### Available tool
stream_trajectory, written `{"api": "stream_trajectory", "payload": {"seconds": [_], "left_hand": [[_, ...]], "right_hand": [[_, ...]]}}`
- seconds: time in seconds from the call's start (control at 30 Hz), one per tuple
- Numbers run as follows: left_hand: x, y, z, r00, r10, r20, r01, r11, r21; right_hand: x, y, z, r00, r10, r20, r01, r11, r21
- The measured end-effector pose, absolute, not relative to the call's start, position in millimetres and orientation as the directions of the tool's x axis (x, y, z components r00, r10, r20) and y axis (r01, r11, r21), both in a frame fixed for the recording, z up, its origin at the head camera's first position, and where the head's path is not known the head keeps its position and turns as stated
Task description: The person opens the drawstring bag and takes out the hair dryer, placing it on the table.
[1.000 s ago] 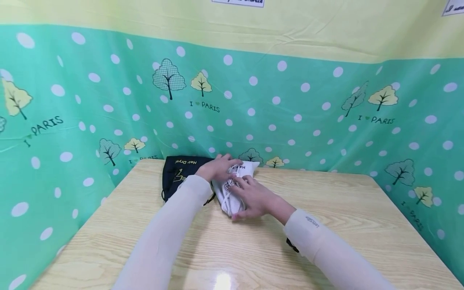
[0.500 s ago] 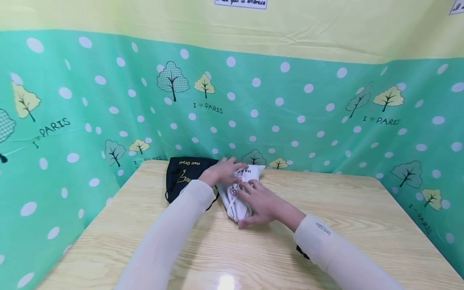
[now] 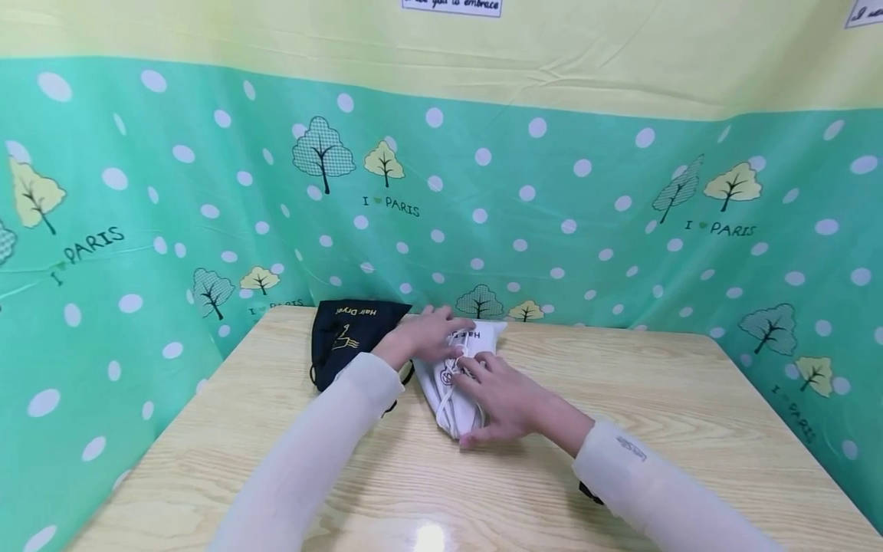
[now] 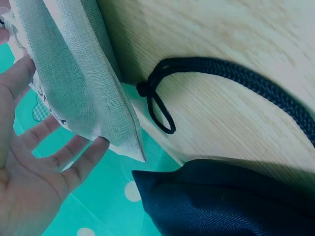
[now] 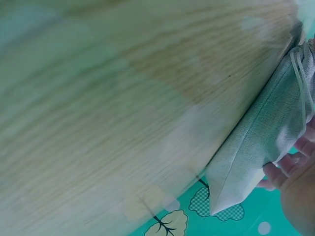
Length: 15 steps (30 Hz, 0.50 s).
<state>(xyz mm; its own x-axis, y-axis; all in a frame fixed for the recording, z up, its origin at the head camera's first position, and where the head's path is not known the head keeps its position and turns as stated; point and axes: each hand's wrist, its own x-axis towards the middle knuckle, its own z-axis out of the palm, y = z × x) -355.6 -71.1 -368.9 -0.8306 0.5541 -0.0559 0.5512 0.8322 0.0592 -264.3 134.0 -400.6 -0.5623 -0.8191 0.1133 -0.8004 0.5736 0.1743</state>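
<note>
A white drawstring bag (image 3: 444, 383) with dark print reading "Hair" lies on the table under both hands, its white cord trailing over it. My left hand (image 3: 431, 333) rests on the bag's far part; in the left wrist view its fingers (image 4: 81, 160) are spread and fairly straight, touching the cloth. The right hand (image 3: 507, 395) lies over the bag's right side, thumb near the closer end, fingers loosely bent on top. In the right wrist view, fingertips (image 5: 275, 174) touch the bag (image 5: 251, 137). The bag's contents are hidden.
A black drawstring bag (image 3: 352, 330) printed "Hair Dryer" in yellow lies just left of the white one; its black cord (image 4: 236, 73) loops on the wood. The wooden table (image 3: 655, 383) meets a green and yellow curtain (image 3: 538, 199) at its back and sides.
The white bag has slid a little toward me and to the right, both hands moving with it. Its gap from the black bag has widened. The black bag stays about where it was.
</note>
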Motion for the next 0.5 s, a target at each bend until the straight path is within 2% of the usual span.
{"api": "stream_trajectory", "payload": {"seconds": [0.23,0.5], "left_hand": [[-350,-70,-373,-0.789,0.615,-0.017,0.615,0.789,0.015],[-343,-66,-380,-0.776,0.631,0.002,0.631,0.776,0.001]], "right_hand": [[-256,138,-400,-0.557,-0.824,0.108,-0.804,0.567,0.177],[-246,144,-400,-0.532,-0.839,0.120,-0.814,0.545,0.202]]}}
